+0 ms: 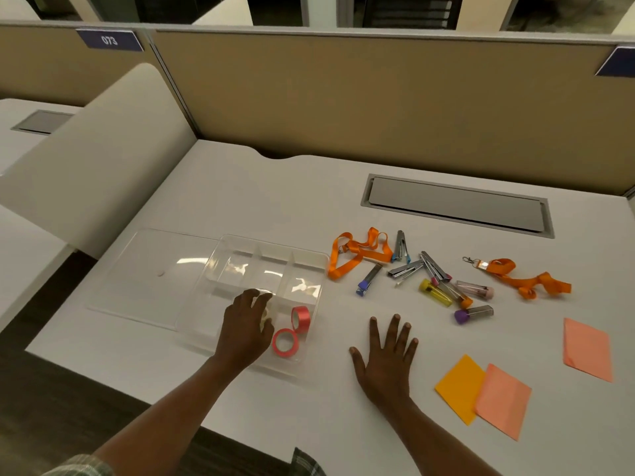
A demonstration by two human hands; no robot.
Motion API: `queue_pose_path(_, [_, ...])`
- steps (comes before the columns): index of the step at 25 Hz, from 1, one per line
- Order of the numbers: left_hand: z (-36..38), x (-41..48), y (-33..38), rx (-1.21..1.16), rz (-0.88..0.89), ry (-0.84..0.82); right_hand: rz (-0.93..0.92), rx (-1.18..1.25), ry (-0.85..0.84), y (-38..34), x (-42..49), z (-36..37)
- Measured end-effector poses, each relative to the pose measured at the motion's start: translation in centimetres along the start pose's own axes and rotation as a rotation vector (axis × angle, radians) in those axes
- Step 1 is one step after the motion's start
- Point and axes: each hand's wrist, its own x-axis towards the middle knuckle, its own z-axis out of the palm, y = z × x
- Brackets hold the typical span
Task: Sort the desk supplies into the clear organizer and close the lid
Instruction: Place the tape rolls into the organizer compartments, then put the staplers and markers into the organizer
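The clear organizer (309,259) sits open on the white desk, its flat clear lid (151,276) lying to its left. Two pink tape rolls (287,341) rest in its near right compartment. My left hand (245,328) reaches into the organizer and curls around a whitish tape roll (265,310), mostly hidden under the fingers. My right hand (386,355) lies flat on the desk, fingers spread, holding nothing. Two orange lanyards (357,252) (525,278), several small staplers (409,266) and capped tubes (474,312) lie scattered to the right.
Three sticky-note pads lie at the near right: one yellow (460,386), two peach (503,400) (587,348). A grey cable hatch (457,206) is set into the desk behind the supplies. Tan partition walls (343,97) close the back; a white divider (103,159) stands left.
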Motion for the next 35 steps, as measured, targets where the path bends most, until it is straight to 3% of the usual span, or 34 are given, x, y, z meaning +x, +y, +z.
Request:
queue_pose_path(8, [2.7, 6.1, 11.4, -0.062, 0.170, -0.012, -0.033, 0.091, -0.097, 2.8, 1.7, -6.5])
queue_pose_path(11, [4.8, 8.5, 15.2, -0.109, 0.116, -0.102, -0.054, 0.123, -0.111, 4.7, 2.4, -8.6])
queue_pose_path(16, [8.2, 12.2, 19.5, -0.031, 0.154, -0.158, -0.038, 0.128, -0.027, 7.6, 4.3, -10.8])
queue_pose_path(24, [10.7, 15.2, 20.4, -0.046, -0.131, -0.217, -0.059, 0.130, 0.125, 8.8, 10.7, -13.2])
queue_pose_path(30, [10.4, 16.1, 18.9, -0.229, -0.235, -0.288, -0.291, 0.013, 0.051, 6.7, 15.0, -13.0])
queue_pose_path(35, [8.4, 15.2, 17.5, -0.448, -0.333, -0.308, -0.379, -0.178, -0.036, 5.9, 16.2, -12.5])
